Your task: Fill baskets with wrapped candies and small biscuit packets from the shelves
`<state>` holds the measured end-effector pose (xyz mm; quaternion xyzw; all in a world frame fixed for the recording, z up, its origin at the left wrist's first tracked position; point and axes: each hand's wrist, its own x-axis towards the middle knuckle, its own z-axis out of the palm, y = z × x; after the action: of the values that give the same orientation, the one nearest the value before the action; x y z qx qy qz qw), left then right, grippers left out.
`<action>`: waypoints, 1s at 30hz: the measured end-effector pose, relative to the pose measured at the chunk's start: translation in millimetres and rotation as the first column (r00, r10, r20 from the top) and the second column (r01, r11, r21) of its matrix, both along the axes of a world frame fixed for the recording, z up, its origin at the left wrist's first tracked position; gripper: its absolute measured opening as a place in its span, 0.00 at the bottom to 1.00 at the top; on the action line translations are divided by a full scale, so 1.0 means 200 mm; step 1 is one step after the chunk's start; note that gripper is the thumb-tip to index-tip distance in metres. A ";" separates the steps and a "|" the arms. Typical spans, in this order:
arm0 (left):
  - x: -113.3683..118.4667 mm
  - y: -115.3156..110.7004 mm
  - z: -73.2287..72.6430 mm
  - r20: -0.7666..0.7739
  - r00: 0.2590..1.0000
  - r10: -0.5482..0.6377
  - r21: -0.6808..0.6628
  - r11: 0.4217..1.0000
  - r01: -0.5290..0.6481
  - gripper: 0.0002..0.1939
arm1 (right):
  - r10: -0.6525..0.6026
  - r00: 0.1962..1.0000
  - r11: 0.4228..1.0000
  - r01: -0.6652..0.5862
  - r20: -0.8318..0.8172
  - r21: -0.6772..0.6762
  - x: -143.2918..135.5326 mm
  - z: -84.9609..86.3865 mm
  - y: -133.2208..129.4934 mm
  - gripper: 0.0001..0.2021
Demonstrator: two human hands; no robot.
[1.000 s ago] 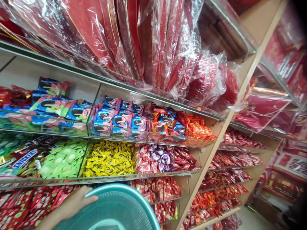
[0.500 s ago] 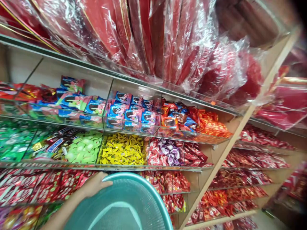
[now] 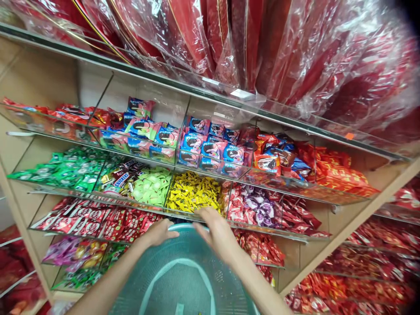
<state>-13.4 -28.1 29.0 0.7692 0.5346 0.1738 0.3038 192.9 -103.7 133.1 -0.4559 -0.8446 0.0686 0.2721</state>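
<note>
A green plastic mesh basket (image 3: 183, 256) is tilted below the shelves, and my left hand (image 3: 158, 232) is closed on its far left rim. My right hand (image 3: 215, 232) is over the basket's right rim, thumb apart from the fingers and nothing visible in it. Its fingertips come up to the front edge of a compartment of small yellow-wrapped candies (image 3: 193, 192); whether they touch it, I cannot tell. Light green packets (image 3: 152, 187) lie left of the yellow ones, and purple-and-white wrapped candies (image 3: 257, 205) to the right. A tiny yellow bit shows low in the basket.
Clear shelf fronts run across the wooden rack (image 3: 349, 227). Above are blue-and-pink cookie packets (image 3: 210, 148); at left, green-wrapped sweets (image 3: 72, 170) and red packets (image 3: 88, 218). Red items in clear plastic (image 3: 226, 43) overhang the top shelf. Another rack of red sweets stands at right.
My right hand has come into view over the basket. The view has swung left, so the shelves sit further right in the frame. My left hand keeps its hold on the rim.
</note>
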 end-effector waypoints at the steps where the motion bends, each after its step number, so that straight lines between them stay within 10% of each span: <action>1: 0.00 0.00 0.00 0.000 1.000 0.000 0.011 1.000 0.000 0.23 | -0.047 0.999 0.998 0.046 0.005 0.043 -0.01 0.04 0.11 0.16; 9: -0.03 0.03 -0.06 0.008 1.000 0.005 0.043 0.999 -0.005 0.24 | -0.252 0.965 0.967 0.255 0.077 -0.025 -0.09 -0.11 0.63 0.28; 30: -0.04 0.04 -0.05 0.027 1.000 0.005 0.010 1.000 -0.006 0.25 | -0.164 0.933 0.970 0.213 -0.321 0.122 -0.04 -0.15 0.69 0.15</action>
<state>-20.5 -20.3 18.5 0.7669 0.5316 0.1877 0.3065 184.1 33.6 102.5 -0.4961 -0.7467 0.0469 0.4406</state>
